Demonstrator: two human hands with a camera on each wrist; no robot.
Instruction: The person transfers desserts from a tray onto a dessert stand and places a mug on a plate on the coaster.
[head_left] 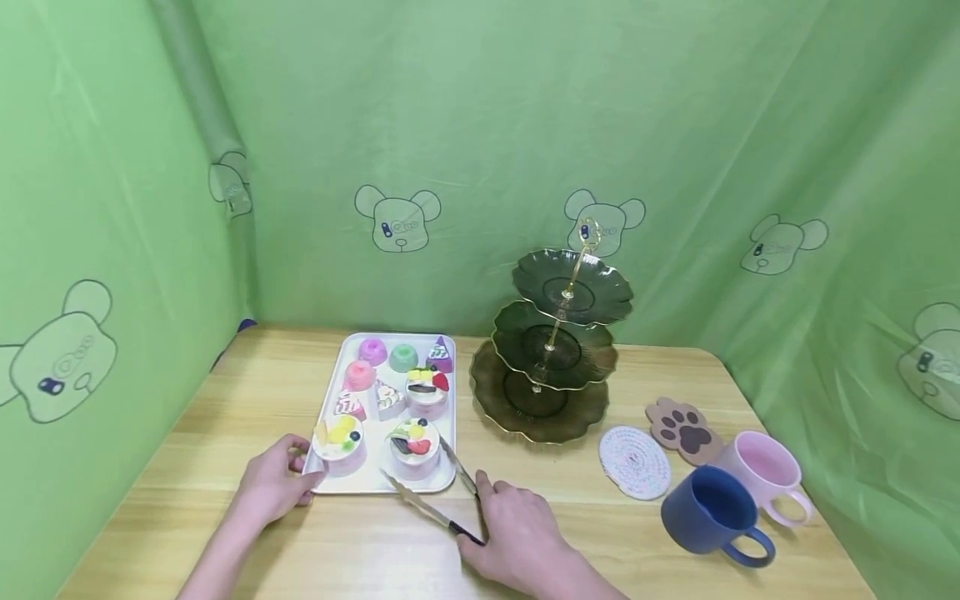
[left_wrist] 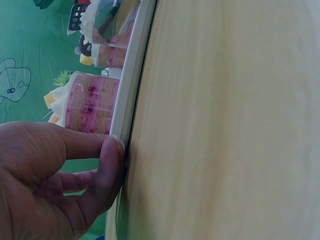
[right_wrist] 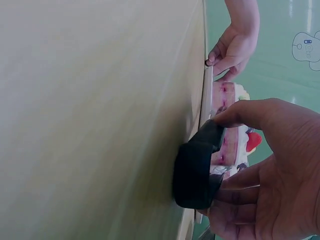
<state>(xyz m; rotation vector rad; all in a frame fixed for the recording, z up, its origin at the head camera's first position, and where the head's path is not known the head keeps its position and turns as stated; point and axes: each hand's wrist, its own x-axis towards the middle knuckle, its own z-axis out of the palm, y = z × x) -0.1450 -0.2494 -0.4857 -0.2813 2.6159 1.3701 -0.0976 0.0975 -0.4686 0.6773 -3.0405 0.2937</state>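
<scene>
My left hand (head_left: 273, 479) pinches the near left corner of a white tray (head_left: 367, 481) between thumb and fingers. My right hand (head_left: 521, 533) grips a pair of tongs (head_left: 429, 508), metal-armed with a black handle end (right_wrist: 192, 175). The tongs' arms are spread, one tip in front of and one to the right of a fruit-topped cake cup (head_left: 415, 446) at the tray's near right. Another cake cup (head_left: 339, 442) stands near my left hand, and a third (head_left: 427, 392) farther back. Behind them sit cake slices (head_left: 388, 400) and small round pink and green cakes (head_left: 403, 357).
Right of the tray stands a dark green three-tier stand (head_left: 536, 425) with scalloped plates. Farther right lie a round woven coaster (head_left: 634, 462) and a paw-shaped coaster (head_left: 684, 429). A blue mug (head_left: 690, 517) and a pink mug (head_left: 776, 462) stand near the table's right edge.
</scene>
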